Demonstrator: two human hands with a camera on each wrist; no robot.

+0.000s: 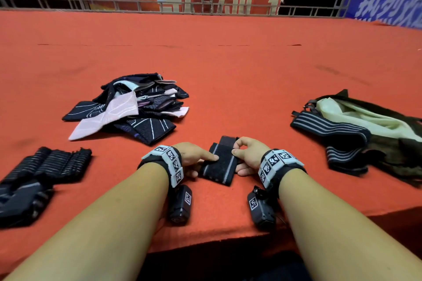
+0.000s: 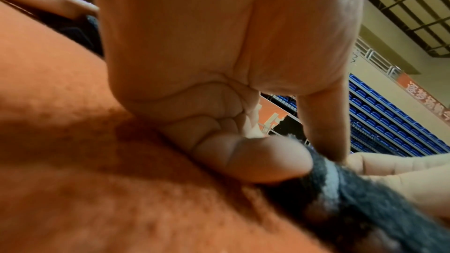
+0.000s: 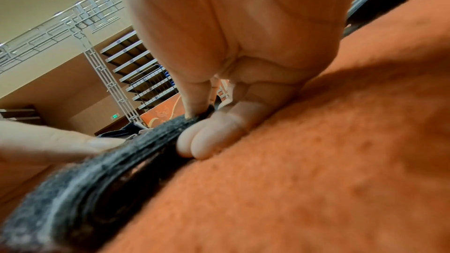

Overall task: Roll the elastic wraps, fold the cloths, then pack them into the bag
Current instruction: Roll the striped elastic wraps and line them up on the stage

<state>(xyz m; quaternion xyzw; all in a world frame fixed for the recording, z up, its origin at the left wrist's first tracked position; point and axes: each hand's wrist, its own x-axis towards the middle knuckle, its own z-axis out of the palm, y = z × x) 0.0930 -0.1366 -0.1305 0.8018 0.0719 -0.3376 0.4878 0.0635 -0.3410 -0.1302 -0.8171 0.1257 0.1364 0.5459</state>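
A red felt-covered counter [image 1: 228,64] fills the head view. On it, at 10 o'clock, lies a heap of dark and pink patterned cloths [image 1: 127,107]; at 3 o'clock, a dark bag [image 1: 388,143] with loose striped elastic wraps [image 1: 331,130]; at 8 o'clock, rolled wraps [image 1: 52,164]. Only the wrist views show the fuzzy nap of the flattened black wrap [image 1: 220,162] at 6 o'clock. The left hand [image 1: 194,155] pinches its edge in a closed grip; the right hand [image 1: 247,153] pinches the opposite edge.
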